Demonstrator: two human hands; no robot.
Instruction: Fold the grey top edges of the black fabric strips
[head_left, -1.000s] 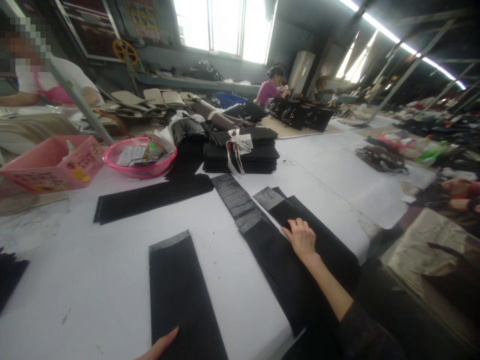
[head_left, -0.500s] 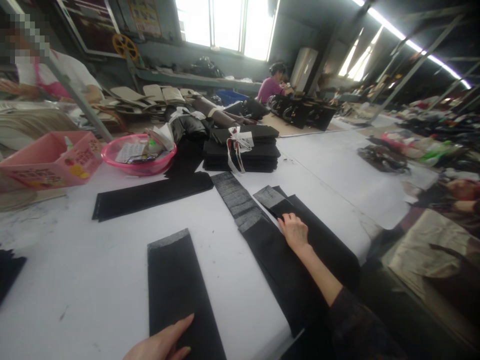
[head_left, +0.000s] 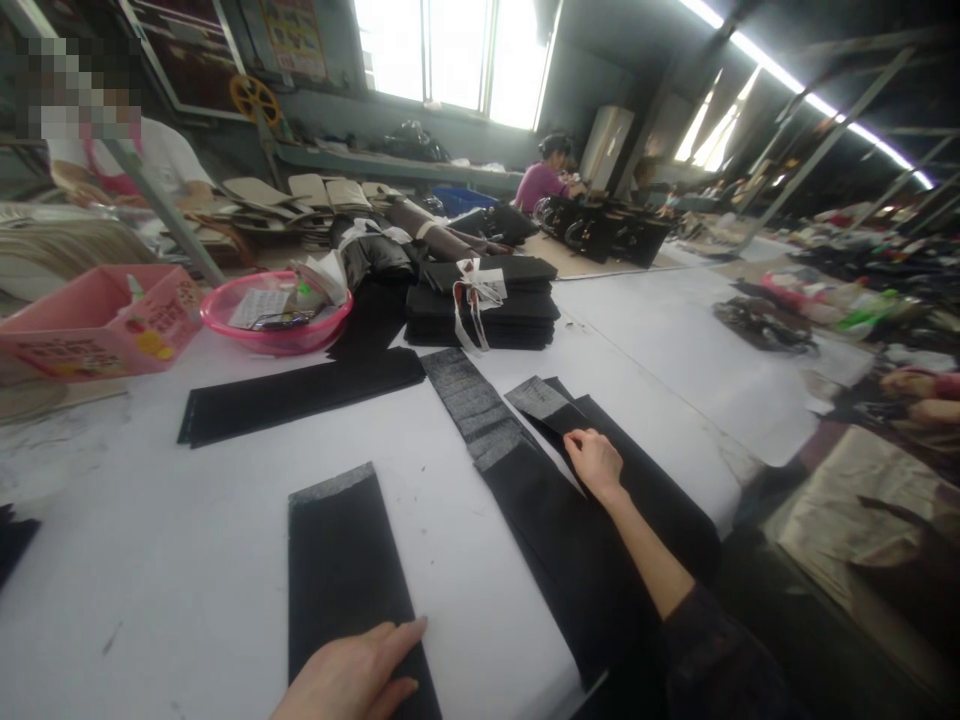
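In the head view a long black fabric-like strip with a grey end lies flat at the lower middle. My left hand rests on it, fingers stretched out, the index finger near its right edge. To the right, my right hand pinches the left edge of another black strip with a grey tip, and that edge is raised a little. Beneath and beside this hand lie more black strips. A fanned row with grey ends spreads to the left of it.
Behind are a tied black stack, a pink basin and a pink box on the white table. A flat black pile lies left of centre. A beige cloth bundle is at right. People sit farther back.
My left hand has moved up and right across its strip, reaching the right edge. My right hand has lifted the pinched strip's edge slightly and shifted a bit right.
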